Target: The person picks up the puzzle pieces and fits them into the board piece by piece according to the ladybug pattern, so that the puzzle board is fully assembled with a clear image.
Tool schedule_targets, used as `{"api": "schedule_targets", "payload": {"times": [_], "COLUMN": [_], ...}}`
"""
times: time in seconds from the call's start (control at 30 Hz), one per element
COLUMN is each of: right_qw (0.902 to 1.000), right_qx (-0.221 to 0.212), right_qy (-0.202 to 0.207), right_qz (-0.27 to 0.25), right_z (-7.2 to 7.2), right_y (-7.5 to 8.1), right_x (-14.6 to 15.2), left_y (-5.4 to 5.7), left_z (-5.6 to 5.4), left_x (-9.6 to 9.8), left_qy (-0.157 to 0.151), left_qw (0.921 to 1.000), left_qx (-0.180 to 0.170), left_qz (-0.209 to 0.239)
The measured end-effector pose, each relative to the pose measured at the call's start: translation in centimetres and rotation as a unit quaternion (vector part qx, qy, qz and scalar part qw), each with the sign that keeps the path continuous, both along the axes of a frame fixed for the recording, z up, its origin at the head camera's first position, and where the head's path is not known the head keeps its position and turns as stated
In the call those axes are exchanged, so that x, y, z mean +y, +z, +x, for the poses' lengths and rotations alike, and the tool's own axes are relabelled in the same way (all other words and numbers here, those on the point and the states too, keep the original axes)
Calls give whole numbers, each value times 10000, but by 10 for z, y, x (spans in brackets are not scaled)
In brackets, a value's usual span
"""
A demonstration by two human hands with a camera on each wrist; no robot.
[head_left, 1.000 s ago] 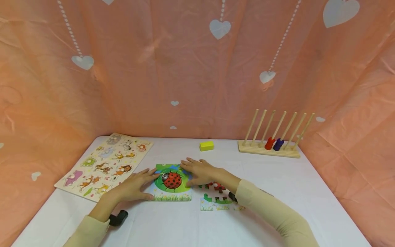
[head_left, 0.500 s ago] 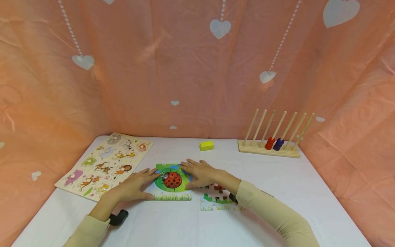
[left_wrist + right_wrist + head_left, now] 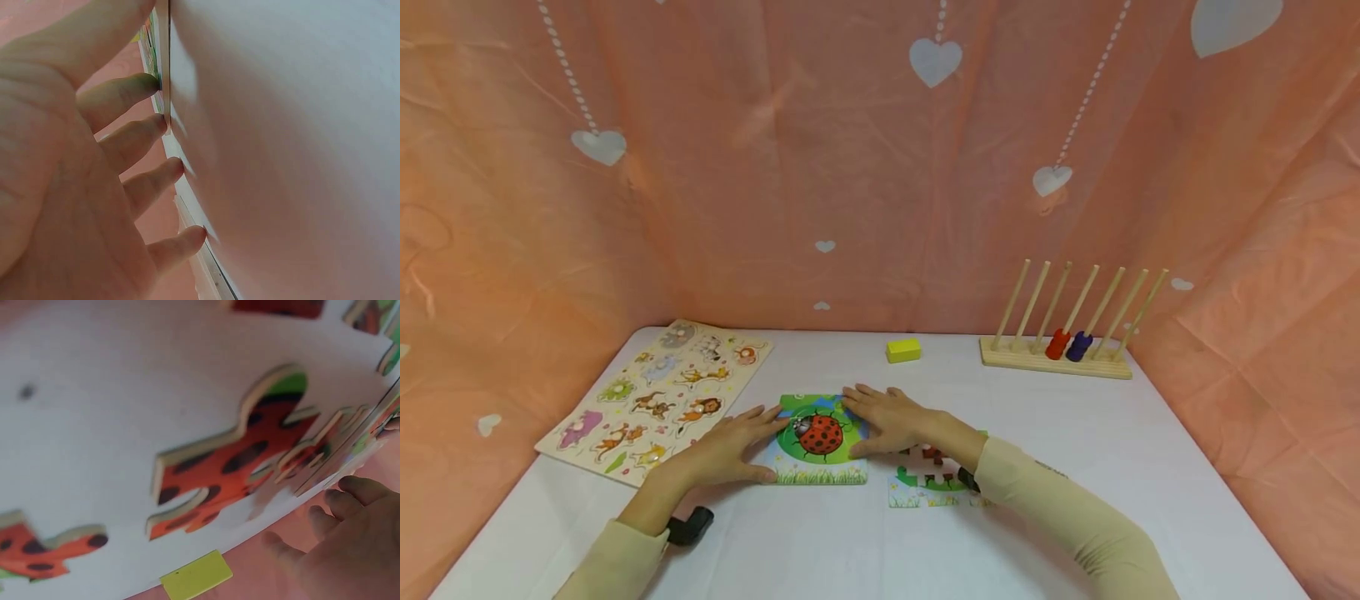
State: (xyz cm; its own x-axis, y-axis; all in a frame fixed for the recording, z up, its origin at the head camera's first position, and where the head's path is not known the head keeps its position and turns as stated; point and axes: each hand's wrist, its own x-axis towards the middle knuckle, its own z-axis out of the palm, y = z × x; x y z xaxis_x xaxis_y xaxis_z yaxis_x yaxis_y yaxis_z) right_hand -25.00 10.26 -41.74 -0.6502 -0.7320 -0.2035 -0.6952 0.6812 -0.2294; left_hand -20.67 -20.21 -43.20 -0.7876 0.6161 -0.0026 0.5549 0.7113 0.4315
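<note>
A square ladybug picture board (image 3: 818, 437) lies flat on the white table, with a hand at either side in the head view. My left hand (image 3: 726, 450) rests at its left edge, fingers spread and fairly straight; the left wrist view shows those fingertips (image 3: 155, 82) along the board's edge. Across from it, my right hand (image 3: 891, 423) touches the right edge with extended fingers. Loose ladybug jigsaw pieces (image 3: 928, 482) lie to the right, partly hidden under the right forearm. Close up in the right wrist view, a red spotted jigsaw piece (image 3: 240, 453) shows.
An animal peg puzzle board (image 3: 655, 400) lies at the left. A yellow block (image 3: 903, 351) sits at the back middle. At the back right stands a wooden peg rack (image 3: 1056, 360) with red and purple pieces. A peach curtain (image 3: 865, 167) encloses the table.
The head view has shifted very slightly. Both hands stay at the sides of the ladybug board, and the board and loose pieces look unmoved.
</note>
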Motion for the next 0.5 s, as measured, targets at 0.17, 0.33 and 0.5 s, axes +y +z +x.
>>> {"api": "schedule_targets", "payload": {"times": [0.17, 0.33, 0.5], "right_qw": [9998, 9988, 9977], "right_qx": [108, 315, 457], "right_qy": [8, 201, 251], "right_qz": [140, 306, 440], "right_z": [8, 20, 25], "right_y": [4, 2, -4], "right_x": [7, 8, 4], "left_y": [-1, 1, 1], "left_z": [0, 0, 0], "left_x": [0, 0, 0], "left_qy": [-9, -30, 42], "left_qw": [10000, 10000, 9999], "left_qx": [-32, -17, -26], "left_qz": [26, 84, 122]}}
